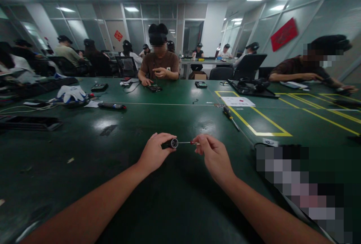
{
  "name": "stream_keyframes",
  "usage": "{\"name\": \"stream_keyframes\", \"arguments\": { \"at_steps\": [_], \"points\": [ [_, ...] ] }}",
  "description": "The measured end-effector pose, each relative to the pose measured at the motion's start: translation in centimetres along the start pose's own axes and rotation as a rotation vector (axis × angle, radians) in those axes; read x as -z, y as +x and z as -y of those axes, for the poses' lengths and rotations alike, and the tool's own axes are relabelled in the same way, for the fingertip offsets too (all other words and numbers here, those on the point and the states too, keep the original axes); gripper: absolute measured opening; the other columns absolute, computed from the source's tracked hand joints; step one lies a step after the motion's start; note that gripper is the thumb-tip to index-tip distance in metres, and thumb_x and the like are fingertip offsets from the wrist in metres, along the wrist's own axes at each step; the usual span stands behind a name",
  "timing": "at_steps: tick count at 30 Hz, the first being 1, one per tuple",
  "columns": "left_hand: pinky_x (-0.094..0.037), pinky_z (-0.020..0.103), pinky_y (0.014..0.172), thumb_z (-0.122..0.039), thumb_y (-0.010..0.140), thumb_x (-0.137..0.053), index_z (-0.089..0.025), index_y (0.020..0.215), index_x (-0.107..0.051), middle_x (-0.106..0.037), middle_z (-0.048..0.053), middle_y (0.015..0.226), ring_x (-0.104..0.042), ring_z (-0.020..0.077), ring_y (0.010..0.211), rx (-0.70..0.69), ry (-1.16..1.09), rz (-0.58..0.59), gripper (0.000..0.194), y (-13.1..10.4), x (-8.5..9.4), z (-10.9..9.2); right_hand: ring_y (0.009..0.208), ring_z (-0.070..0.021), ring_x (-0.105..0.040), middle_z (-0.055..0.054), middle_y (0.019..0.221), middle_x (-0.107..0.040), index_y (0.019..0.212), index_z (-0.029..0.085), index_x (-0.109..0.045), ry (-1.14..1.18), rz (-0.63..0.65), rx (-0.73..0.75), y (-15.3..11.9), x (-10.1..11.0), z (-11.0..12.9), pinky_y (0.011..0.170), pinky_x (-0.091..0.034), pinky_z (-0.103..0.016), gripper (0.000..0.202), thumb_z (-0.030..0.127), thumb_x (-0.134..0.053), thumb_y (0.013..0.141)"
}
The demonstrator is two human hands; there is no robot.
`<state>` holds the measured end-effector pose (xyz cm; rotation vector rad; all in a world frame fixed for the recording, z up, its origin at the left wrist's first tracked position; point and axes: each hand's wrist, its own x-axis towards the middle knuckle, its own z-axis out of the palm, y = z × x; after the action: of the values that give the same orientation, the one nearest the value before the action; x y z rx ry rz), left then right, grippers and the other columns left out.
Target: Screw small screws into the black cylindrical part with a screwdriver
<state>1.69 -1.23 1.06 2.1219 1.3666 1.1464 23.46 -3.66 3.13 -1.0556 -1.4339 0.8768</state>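
My left hand (156,150) is closed around a small black cylindrical part (174,143), held above the green table. Its round end, with a pale rim, faces me. Fingers pinched, my right hand (212,150) grips a thin screwdriver (185,143) with a bright metal shaft and a red piece near the fingertips. The shaft points left, and its tip reaches the side of the black part. Whether the tip sits in a screw cannot be made out. Most of the screwdriver's handle is hidden by my fingers.
On the green table (135,199) lie a black and yellow screwdriver (231,118), a pen-like tool (112,106), white gloves (71,93) and a paper sheet (237,101) by yellow tape. A blurred-out object (301,187) lies right of my arm. A person (159,61) works opposite, another (299,67) at right.
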Motion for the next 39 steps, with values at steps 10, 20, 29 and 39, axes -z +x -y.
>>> {"name": "stream_keyframes", "arguments": {
  "at_steps": [10, 20, 29, 39],
  "points": [
    [-0.046, 0.056, 0.108, -0.012, 0.08, -0.079, -0.028, 0.114, -0.076, -0.076, 0.005, 0.118, -0.068, 0.0287, 0.114, -0.009, 0.013, 0.007, 0.038, -0.2, 0.0, -0.1, 0.078, -0.0187, -0.065, -0.003, 0.083, -0.071, 0.093, 0.019, -0.072, 0.245, -0.121, -0.105, 0.6, -0.3, -0.8, 0.08, -0.053, -0.036, 0.028, 0.047, -0.074, 0.087],
    [-0.04, 0.059, 0.114, -0.012, 0.079, -0.08, -0.027, 0.113, -0.075, -0.076, 0.004, 0.119, -0.068, 0.0276, 0.115, 0.001, 0.054, 0.029, 0.037, 0.0, 0.4, -0.8, 0.064, -0.0149, -0.059, 0.001, 0.071, -0.064, 0.083, 0.019, -0.071, 0.635, -0.069, -0.397, 1.5, 0.2, -1.3, 0.072, -0.056, -0.034, 0.029, 0.046, -0.082, 0.079],
    [-0.043, 0.057, 0.113, -0.015, 0.081, -0.08, -0.027, 0.118, -0.074, -0.076, 0.004, 0.122, -0.068, 0.0272, 0.116, 0.02, 0.055, 0.011, 0.039, -0.1, 0.4, -0.8, 0.079, -0.0191, -0.065, -0.002, 0.087, -0.07, 0.1, 0.022, -0.07, 0.197, -0.129, -0.046, 0.8, -0.1, -1.5, 0.078, -0.052, -0.036, 0.026, 0.048, -0.066, 0.094],
    [-0.039, 0.06, 0.116, -0.014, 0.08, -0.081, -0.027, 0.116, -0.075, -0.076, 0.005, 0.121, -0.068, 0.0277, 0.115, 0.01, 0.072, -0.006, 0.039, 0.0, 0.5, -0.7, 0.078, -0.0195, -0.066, -0.003, 0.085, -0.069, 0.101, 0.022, -0.067, 0.059, -0.096, 0.033, 0.4, -0.1, -0.7, 0.078, -0.054, -0.037, 0.023, 0.043, -0.06, 0.098]
  ]
}}
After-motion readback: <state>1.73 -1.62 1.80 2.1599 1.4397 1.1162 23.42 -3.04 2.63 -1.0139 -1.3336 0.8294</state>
